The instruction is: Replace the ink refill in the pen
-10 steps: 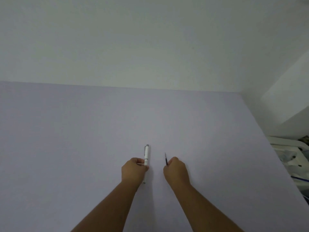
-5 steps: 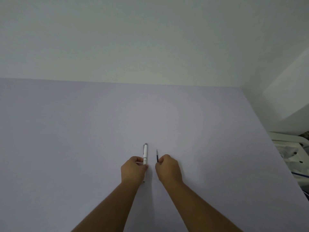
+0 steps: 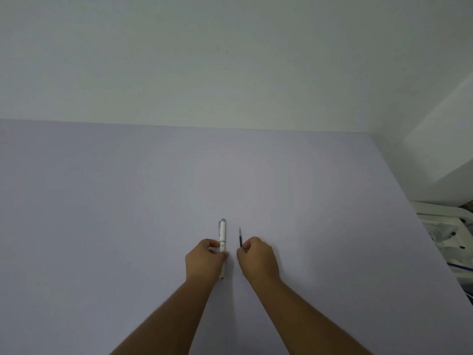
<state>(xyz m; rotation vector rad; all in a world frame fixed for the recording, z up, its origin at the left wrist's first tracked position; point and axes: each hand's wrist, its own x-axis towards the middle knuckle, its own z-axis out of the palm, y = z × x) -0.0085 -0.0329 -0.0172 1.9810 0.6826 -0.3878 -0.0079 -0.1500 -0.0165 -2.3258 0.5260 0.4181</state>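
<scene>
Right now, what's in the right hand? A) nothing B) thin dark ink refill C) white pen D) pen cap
B: the right hand pinches a thin dark ink refill, its tip pointing away, while the left hand grips the white pen.

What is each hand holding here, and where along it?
Left hand grips the white pen around its lower half; right hand pinches the thin refill near its lower end.

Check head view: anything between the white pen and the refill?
Nothing. In the head view only a bare strip of lavender table separates the white pen in the left hand from the refill in the right hand.
</scene>
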